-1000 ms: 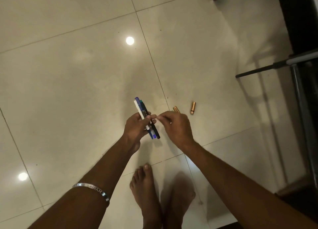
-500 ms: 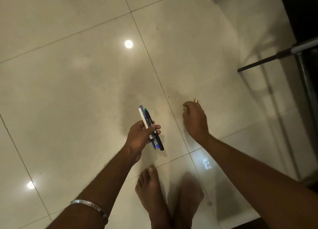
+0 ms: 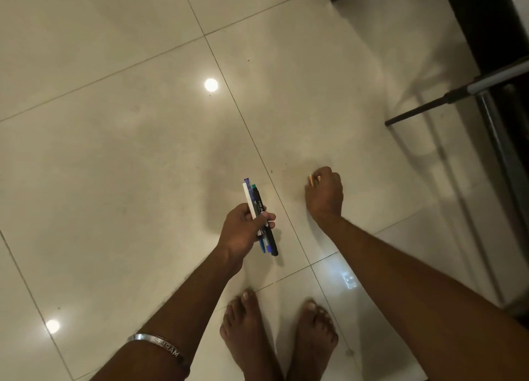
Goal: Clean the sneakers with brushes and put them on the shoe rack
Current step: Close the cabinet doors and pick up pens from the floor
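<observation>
Head view: a bundle of pens [image 3: 259, 217] is gripped in the left hand [image 3: 243, 227] above the tiled floor [image 3: 114, 151]. A small gold-coloured cylinder [image 3: 312, 180] is clenched in the right hand [image 3: 325, 196]. Sneakers, brushes and shoe rack cannot be seen.

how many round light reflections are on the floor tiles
2. One light reflection shines beside the grout line, up the floor from the left hand; the other light reflection sits lower left, near the bracelet.

A bundle of pens [image 3: 253, 197], white, blue, black and green-tipped, sits gripped in the left hand [image 3: 243, 227], pointing toward 11 o'clock. At its 2 o'clock, the right hand [image 3: 326, 193] pinches a small gold piece [image 3: 311, 179] low over the floor.
</observation>
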